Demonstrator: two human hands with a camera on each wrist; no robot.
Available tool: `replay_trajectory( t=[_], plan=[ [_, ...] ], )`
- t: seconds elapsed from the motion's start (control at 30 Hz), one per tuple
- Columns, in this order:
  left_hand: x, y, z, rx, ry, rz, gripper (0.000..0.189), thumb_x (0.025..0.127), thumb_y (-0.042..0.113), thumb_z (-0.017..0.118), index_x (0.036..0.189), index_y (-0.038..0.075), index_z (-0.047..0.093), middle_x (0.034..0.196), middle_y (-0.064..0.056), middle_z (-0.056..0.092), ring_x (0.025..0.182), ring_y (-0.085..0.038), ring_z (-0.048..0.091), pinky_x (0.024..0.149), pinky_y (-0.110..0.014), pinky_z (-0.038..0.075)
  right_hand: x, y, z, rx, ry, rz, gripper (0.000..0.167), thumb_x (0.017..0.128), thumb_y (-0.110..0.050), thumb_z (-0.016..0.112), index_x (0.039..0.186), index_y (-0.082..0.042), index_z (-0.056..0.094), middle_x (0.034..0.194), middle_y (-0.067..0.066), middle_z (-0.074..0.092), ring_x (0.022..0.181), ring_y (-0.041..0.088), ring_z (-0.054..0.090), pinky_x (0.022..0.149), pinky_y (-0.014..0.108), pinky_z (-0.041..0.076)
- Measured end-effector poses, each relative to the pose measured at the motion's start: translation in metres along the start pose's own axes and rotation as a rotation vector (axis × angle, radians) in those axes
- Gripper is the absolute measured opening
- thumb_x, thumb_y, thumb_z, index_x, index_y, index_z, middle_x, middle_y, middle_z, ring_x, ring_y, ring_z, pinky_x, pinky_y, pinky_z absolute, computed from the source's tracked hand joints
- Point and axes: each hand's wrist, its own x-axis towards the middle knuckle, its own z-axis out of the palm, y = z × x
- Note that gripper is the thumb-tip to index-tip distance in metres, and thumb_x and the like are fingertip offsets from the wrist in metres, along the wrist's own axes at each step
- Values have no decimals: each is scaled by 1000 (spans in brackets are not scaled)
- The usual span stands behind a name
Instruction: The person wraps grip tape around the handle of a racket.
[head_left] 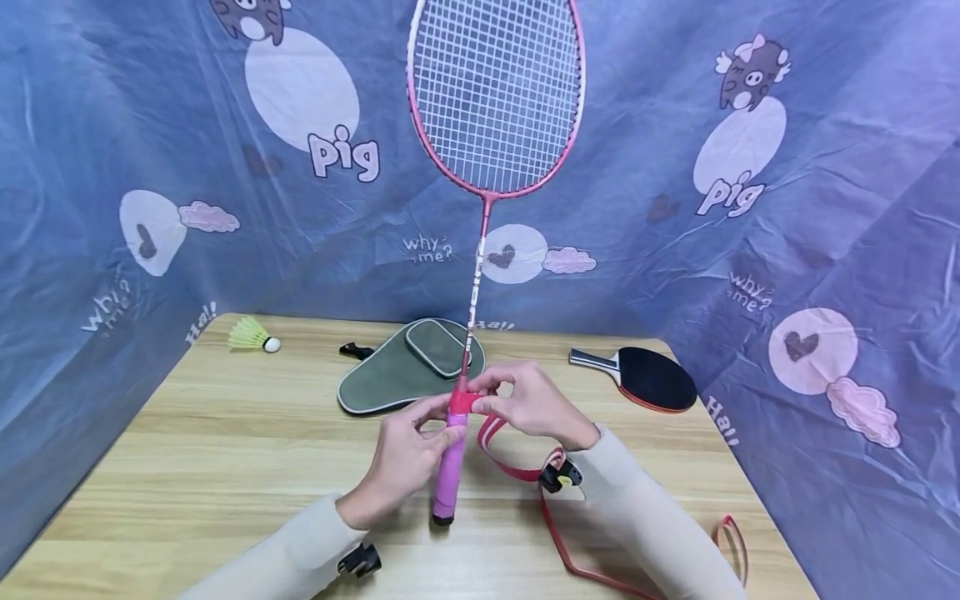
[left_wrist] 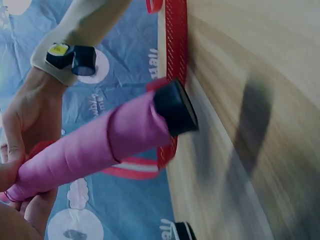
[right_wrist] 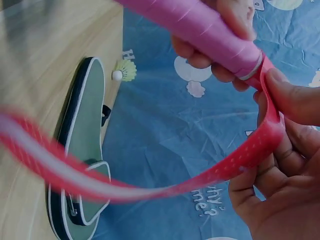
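Observation:
A badminton racket (head_left: 474, 287) stands nearly upright over the table, its strung head at the top. Purple tape wraps its handle (head_left: 448, 475), which ends in a black butt cap (left_wrist: 176, 107). My left hand (head_left: 405, 450) grips the upper part of the handle between thumb and fingers. Just above it, my right hand (head_left: 528, 400) pinches a red grip tape (right_wrist: 250, 150) against the racket where the purple wrap ends. From the right fingers the perforated tape, with a white stripe on its back, loops down and trails across the table to the right.
Behind the racket lies a green paddle case (head_left: 382, 371) with a zipped pocket. A yellow shuttlecock (head_left: 255, 335) rests at the back left of the wooden table (head_left: 187, 467). At the back right is a black table tennis paddle (head_left: 652, 379). Printed blue cloth (head_left: 637, 208) hangs around the table.

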Motion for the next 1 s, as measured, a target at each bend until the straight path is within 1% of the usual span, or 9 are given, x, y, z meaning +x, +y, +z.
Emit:
replay_trajectory(
  t=[0.07,0.23,0.4,0.5,0.67,0.73,0.8,0.93,1.0],
  plan=[
    [0,-1,0,-33,-19,-22,43,84,3,79,125,8,71,104,-11,73,101,-22,74,75,-24,64,0,2,-1,42,-8,4,17,85,-14,81,102,-10,78,87,0,76,80,5,65,72,21,55],
    [0,-2,-1,-102,-72,-51,45,88,1,74,132,2,65,114,-19,73,105,-12,70,82,-23,62,3,7,2,225,-9,77,14,85,-10,81,98,-5,78,83,6,73,79,6,63,69,23,53],
    [3,-3,-6,-110,-138,-51,42,91,2,71,133,0,64,124,-20,71,109,-4,67,89,-20,60,4,9,5,278,11,105,12,83,-8,82,94,-5,78,81,5,71,77,7,62,65,21,51],
    [6,-3,-9,-113,-189,-28,41,93,2,69,133,-2,63,125,-22,70,109,-4,66,90,-21,60,4,10,5,279,7,90,14,83,-8,82,96,-6,79,82,5,72,77,7,61,64,21,51],
    [8,-3,-10,-145,-251,-19,41,93,4,70,133,-5,62,126,-25,69,107,-4,67,90,-22,61,3,13,3,293,-20,10,17,84,-6,81,100,-1,79,90,12,76,81,7,64,69,22,55],
    [8,-3,-10,-136,-225,-12,43,91,6,73,133,-2,63,124,-21,70,104,-5,68,89,-23,61,3,13,3,310,-18,9,17,84,-5,80,100,0,78,90,14,76,80,6,64,67,21,54],
    [8,-3,-8,-106,-173,19,44,88,6,77,131,2,66,119,-17,70,101,-7,68,88,-24,62,2,13,2,319,-7,23,17,85,-5,79,100,1,78,87,14,74,77,5,63,64,19,51],
    [5,0,-4,15,-50,143,45,83,6,82,126,5,70,109,-9,72,91,-11,70,81,-24,64,1,13,4,314,32,50,16,85,-5,79,100,1,77,82,12,71,73,5,59,59,17,48],
    [4,2,-3,74,-26,200,45,83,4,81,126,2,70,109,-9,73,89,-14,72,80,-25,64,1,12,6,292,64,51,14,85,-4,79,98,0,77,79,11,70,71,6,58,58,17,47]
  ],
)
